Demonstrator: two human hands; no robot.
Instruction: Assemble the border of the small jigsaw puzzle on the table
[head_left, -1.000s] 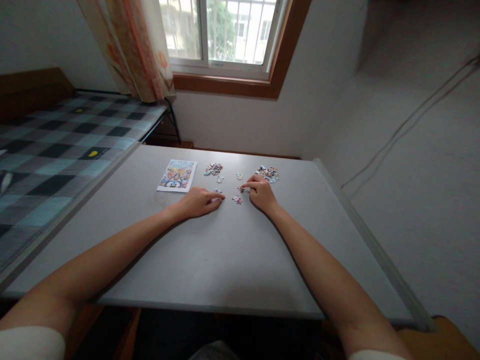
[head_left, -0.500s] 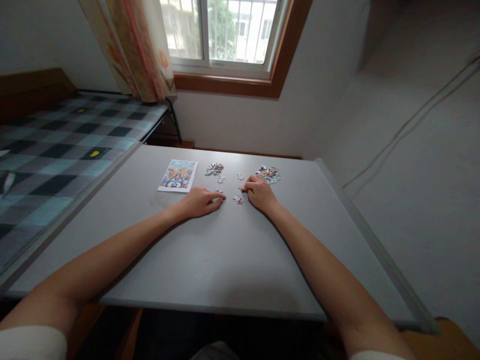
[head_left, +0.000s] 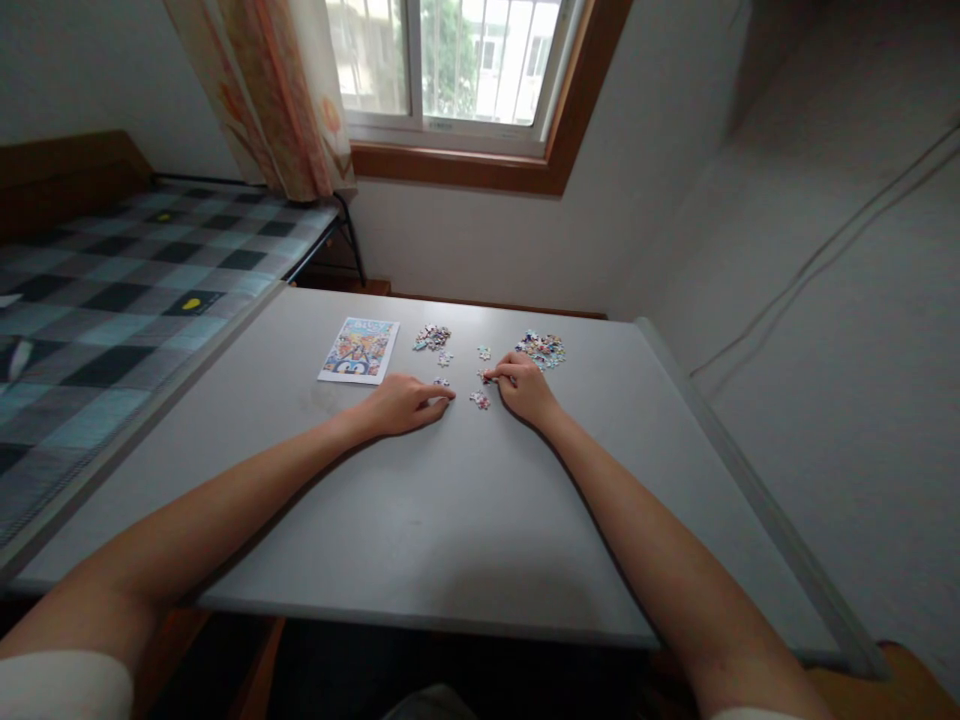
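Observation:
My left hand (head_left: 409,404) rests on the table (head_left: 420,530), index finger stretched out and thumb a little apart, with nothing visible in it. Just beyond its index finger lies a small joined bit of puzzle (head_left: 442,381). The fingertips of my right hand (head_left: 525,386) are closed at a small puzzle piece (head_left: 481,375), which they partly cover. Nearer to me, between the hands, is a pinkish cluster of joined pieces (head_left: 480,400). Farther back are a pale piece group (head_left: 484,353) and another small group (head_left: 445,358).
A loose pile of puzzle pieces (head_left: 433,337) lies at the back, and a second pile (head_left: 541,348) is beyond my right hand. Left of them is a printed picture sheet (head_left: 360,350). A checked bed (head_left: 225,260) adjoins the table's left side; a wall (head_left: 810,400) stands at right.
The view has shifted slightly. My right index finger looks straighter over the puzzle piece. My left hand and the piles stay in place.

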